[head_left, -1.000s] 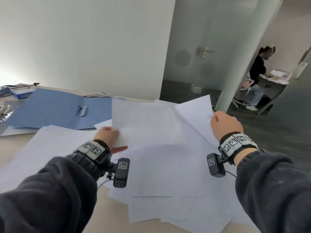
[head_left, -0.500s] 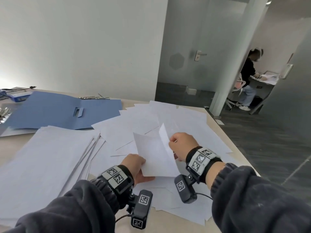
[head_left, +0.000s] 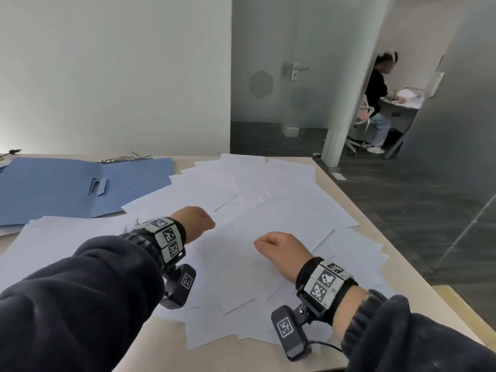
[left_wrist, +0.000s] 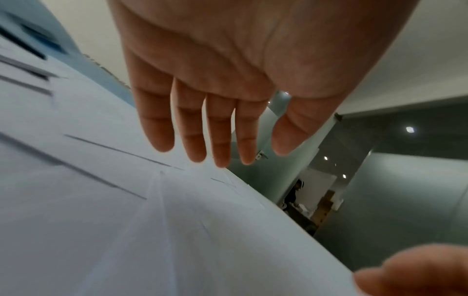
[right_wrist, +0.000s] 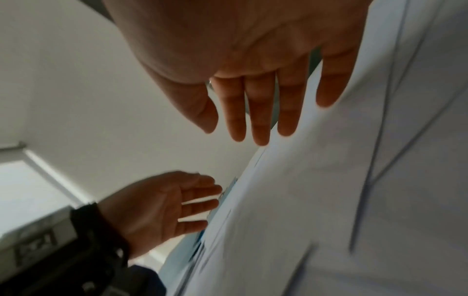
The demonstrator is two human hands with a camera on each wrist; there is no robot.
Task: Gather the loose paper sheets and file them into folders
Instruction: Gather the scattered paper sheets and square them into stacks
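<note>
Several loose white paper sheets (head_left: 268,200) lie spread and overlapping over the beige table (head_left: 442,299). An open blue folder (head_left: 67,189) lies flat at the far left. My left hand (head_left: 196,221) hovers just above the sheets near the middle; in the left wrist view its fingers (left_wrist: 192,128) are straight and hold nothing. My right hand (head_left: 279,248) hovers a little to the right and nearer me; the right wrist view shows its fingers (right_wrist: 258,112) straight and empty over the paper (right_wrist: 329,200). The left hand (right_wrist: 164,204) also shows there, palm spread.
Thin metal fasteners (head_left: 126,157) lie at the table's far edge behind the folder. The table's right edge (head_left: 375,234) drops to dark floor. A person (head_left: 378,103) stands at a desk in the far room past a glass door (head_left: 295,73).
Both hands held a sheet up between them; they have let it go and now hover empty with straight fingers over the pile. The head view has swung down and right.
</note>
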